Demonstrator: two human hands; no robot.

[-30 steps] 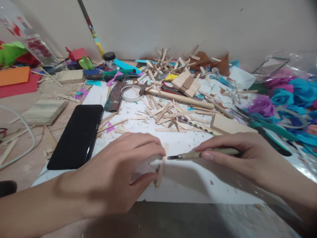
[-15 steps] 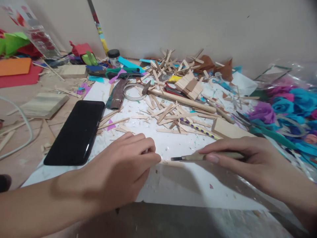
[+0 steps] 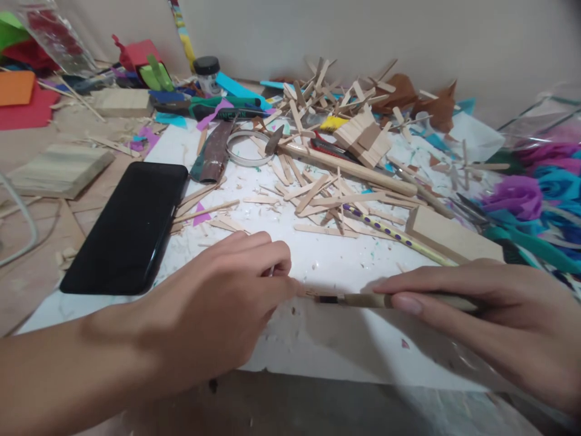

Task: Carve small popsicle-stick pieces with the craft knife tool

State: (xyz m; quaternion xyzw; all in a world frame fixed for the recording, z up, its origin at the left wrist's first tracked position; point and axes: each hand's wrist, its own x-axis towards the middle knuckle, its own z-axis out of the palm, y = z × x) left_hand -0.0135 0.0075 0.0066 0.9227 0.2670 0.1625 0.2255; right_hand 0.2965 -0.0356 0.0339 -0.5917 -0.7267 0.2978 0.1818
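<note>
My left hand [image 3: 254, 284] is closed with its fingertips on the end of a thin wooden craft stick [image 3: 311, 292], which lies low over the white paper [image 3: 318, 339]. Most of the stick is hidden by the fingers and the tool. Between thumb and fingers, my right hand [image 3: 481, 309] grips a small carving chisel [image 3: 367, 300] by its wooden handle. The flat metal blade points left and lies at the stick, close to my left fingertips. Whether the edge cuts into the wood I cannot tell.
A black phone [image 3: 129, 230] lies at the left. Behind my hands are loose craft sticks [image 3: 318, 194], a hammer [image 3: 345, 166], a roll of tape [image 3: 249, 148], a patterned pencil [image 3: 394, 233] and a wood block [image 3: 454, 236]. Scissors [image 3: 531, 248] and paper flowers [image 3: 512, 197] sit right.
The chisel blade has come down from just above the stick onto it. My right hand appears lower and further right as the whole view shifts. My left hand keeps its hold.
</note>
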